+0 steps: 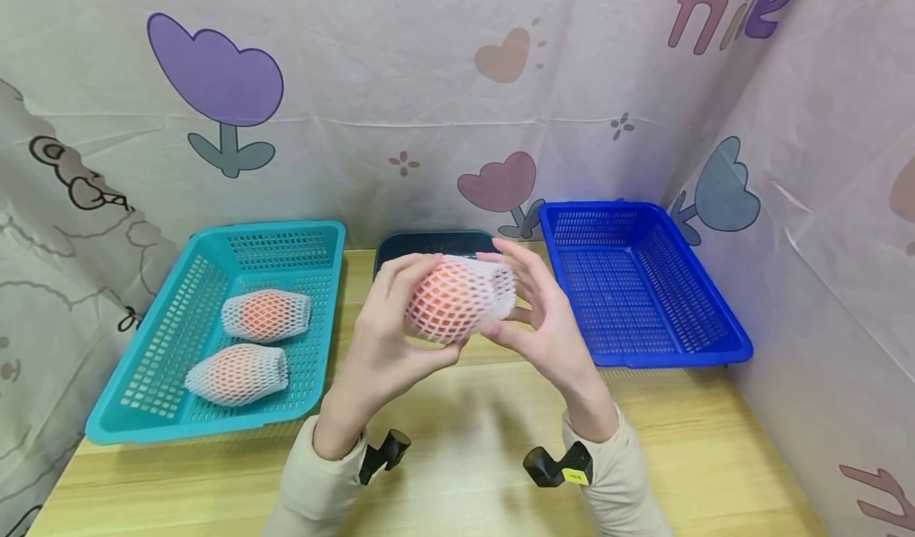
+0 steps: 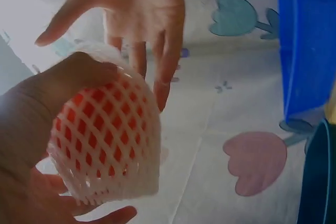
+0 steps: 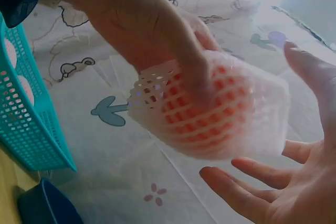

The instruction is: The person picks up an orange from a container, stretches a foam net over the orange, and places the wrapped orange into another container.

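My left hand [image 1: 382,334] grips a round red fruit [image 1: 450,303] wrapped in a white foam net sleeve, raised above the table. In the left wrist view, its thumb presses across the net of the fruit [image 2: 102,129]. My right hand [image 1: 550,322] is beside the sleeve's open end, fingers spread and thumb apart. The right wrist view has this right hand [image 3: 304,182] with loosely bent fingers around the end of the sleeve, not closed on it. Two more net-wrapped fruits [image 1: 266,315] lie in the teal basket [image 1: 332,307] on the left.
A blue basket [image 1: 675,354] stands at the right with nothing in it. Between the baskets, a dark teal container [image 1: 429,241] at the back is partly hidden behind my hands. Patterned cloth [image 1: 400,84] hangs behind and beside the wooden table [image 1: 457,457].
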Demonstrator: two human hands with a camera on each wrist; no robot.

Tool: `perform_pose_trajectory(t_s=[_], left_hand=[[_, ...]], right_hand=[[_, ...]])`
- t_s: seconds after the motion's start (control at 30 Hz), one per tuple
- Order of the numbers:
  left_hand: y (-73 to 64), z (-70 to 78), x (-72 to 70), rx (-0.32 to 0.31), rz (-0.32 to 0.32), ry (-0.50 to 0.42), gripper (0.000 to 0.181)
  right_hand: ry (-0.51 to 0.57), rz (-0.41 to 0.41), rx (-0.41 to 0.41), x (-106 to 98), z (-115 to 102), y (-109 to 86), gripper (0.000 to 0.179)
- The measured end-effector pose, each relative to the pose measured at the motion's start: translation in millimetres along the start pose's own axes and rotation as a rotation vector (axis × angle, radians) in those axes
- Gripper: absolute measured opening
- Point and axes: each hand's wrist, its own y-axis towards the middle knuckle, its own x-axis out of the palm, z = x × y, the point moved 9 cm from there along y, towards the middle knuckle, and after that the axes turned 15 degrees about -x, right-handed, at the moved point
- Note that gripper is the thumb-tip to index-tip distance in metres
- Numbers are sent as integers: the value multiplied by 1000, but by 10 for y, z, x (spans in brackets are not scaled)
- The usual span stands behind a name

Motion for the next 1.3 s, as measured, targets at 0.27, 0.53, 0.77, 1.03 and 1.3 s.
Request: perform_pose_trajectory(t_s=[0.27, 0.53, 0.77, 1.03, 1.3], left_hand=[[-158, -16, 162, 117, -37, 275, 93], [-351, -263, 277, 105, -135, 341, 95], [-428, -474, 229, -28, -181, 239, 97], [-456, -893, -12, -507, -246, -70, 85], [-352, -1147, -337, -654, -297, -240, 70]], right_hand=[[-17, -3, 119, 74, 310, -218, 76], [79, 27, 223, 265, 705, -497, 58], [235, 95, 276, 406, 901, -565, 57], [326, 157, 298, 561, 1032, -408, 55], [293, 116, 246, 819, 1081, -117, 52]])
